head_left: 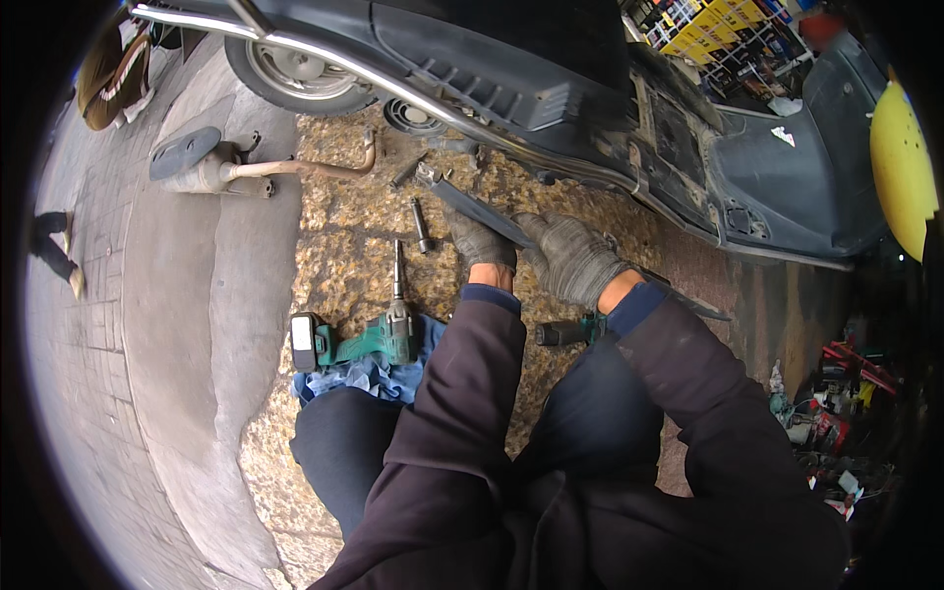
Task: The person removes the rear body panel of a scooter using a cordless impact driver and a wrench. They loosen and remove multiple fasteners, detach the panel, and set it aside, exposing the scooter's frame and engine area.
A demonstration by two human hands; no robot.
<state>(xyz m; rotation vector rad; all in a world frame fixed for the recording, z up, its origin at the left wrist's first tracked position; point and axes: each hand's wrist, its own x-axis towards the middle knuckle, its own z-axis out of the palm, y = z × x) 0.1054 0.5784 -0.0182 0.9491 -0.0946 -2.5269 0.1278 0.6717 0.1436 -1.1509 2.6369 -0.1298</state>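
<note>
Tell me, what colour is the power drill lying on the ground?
The power drill is green with a black battery, seen in the head view.

Daylight is falling on a speckled stone floor (344, 246) running through the frame's centre; grey paving (128, 324) is curving down the left, and cluttered shelves (718, 29) are showing at upper right.

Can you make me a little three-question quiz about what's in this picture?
1. True or false: both hands wear grey gloves.
2. What lies on the blue cloth? A) a green power tool B) a hammer C) a bottle
3. What do both hands hold?

Key:
1. True: left hand, right hand.
2. A, the green power tool.
3. A long dark panel beside the scooter.
</note>
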